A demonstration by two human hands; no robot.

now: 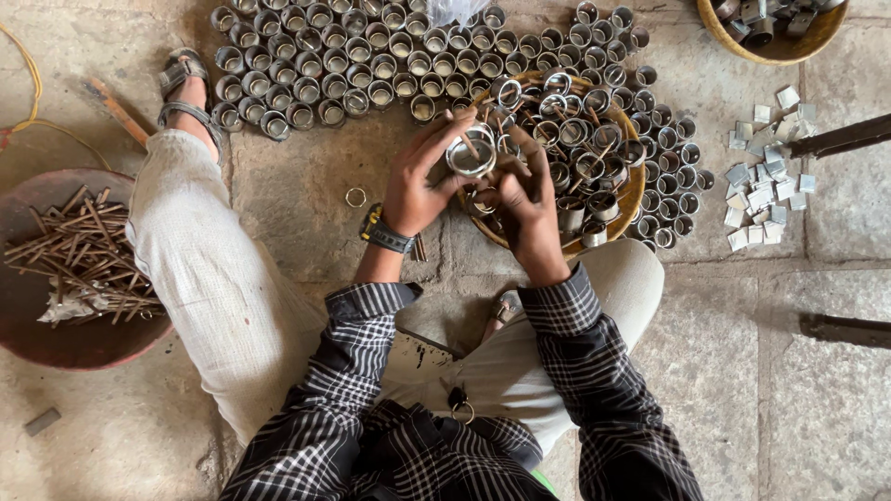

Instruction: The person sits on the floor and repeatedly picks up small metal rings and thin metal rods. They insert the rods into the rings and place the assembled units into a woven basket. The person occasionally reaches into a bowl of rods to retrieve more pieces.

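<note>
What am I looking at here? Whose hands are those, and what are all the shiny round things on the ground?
There is no machine here, just a person sitting on a stone floor. The camera sits on their head and looks down, so you see their own two arms in checked sleeves. The left hand holds a small shiny metal cup, and the right hand touches it too. Just behind is a round basket full of metal rings and cups. More finished-looking cups stand in rows on the floor. On the left, a brown bowl holds thin sticks. On the right lies a pile of little flat metal squares.
</note>
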